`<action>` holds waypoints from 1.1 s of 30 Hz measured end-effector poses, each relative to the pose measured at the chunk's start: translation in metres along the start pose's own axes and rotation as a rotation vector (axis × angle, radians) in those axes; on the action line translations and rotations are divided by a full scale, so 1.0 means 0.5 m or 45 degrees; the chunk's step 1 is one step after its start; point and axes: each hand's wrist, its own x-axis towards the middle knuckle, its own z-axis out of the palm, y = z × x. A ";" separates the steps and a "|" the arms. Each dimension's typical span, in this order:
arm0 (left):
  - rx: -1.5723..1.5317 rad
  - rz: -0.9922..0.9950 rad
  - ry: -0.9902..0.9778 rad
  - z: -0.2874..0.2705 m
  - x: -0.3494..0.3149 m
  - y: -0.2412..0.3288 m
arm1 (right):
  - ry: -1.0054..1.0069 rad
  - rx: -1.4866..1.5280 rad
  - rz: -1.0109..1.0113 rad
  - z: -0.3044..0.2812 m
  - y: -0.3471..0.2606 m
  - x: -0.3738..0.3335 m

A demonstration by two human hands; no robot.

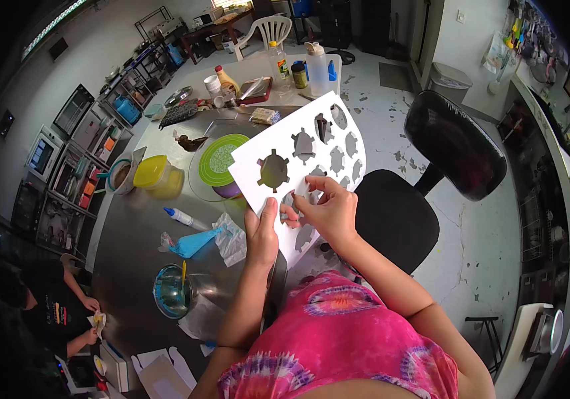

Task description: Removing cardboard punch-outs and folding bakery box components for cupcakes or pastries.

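At far left, a co-worker in a dark cloth shirt (64,307) sits by the smooth, dull-shining metal desk (125,249). On it stands a boxy, translucent yellow plastic container (160,177); nearer the person is a round, see-through bowl (167,292), its inside smeared with blue, a yellow-handled utensil (184,271) leaning in it. Just beyond lie a slim white tube (186,218) with a pointed blue cap and a soft, blue-filled piping bag (195,244) touching crinkled clear plastic (233,238). Farther back sits a flat green disc (213,174) with a paler, patterned centre. The stiff white cupcake insert (247,165), punched with notched round holes, is held up tilted in front of the person, its far edge curving. Right of it stands a padded black chair (398,223). The left hand (264,234) clasps the insert's near-left edge, thumb flat on the face, fingers behind. The right hand (328,211) is half curled, thumb and index finger nearly together at a hole; whether they pinch a tab, I cannot tell.
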 end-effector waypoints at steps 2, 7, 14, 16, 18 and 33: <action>-0.038 -0.017 0.003 0.006 -0.003 -0.002 | 0.065 -0.043 -0.102 -0.002 0.007 -0.001; -0.025 0.031 -0.014 -0.005 -0.005 0.009 | 0.105 -0.057 -0.124 0.022 0.009 0.000; -0.084 0.118 0.055 0.037 -0.021 0.000 | 0.201 -0.185 -0.587 0.005 0.004 0.007; -0.162 0.128 0.040 0.045 -0.029 -0.004 | 0.215 -0.213 -0.642 -0.001 0.008 0.007; -0.125 0.150 0.028 0.050 -0.036 -0.009 | 0.227 -0.240 -0.697 -0.007 0.011 0.005; -0.237 0.333 0.134 0.036 -0.058 -0.051 | -0.178 -0.120 -0.273 -0.045 0.018 -0.018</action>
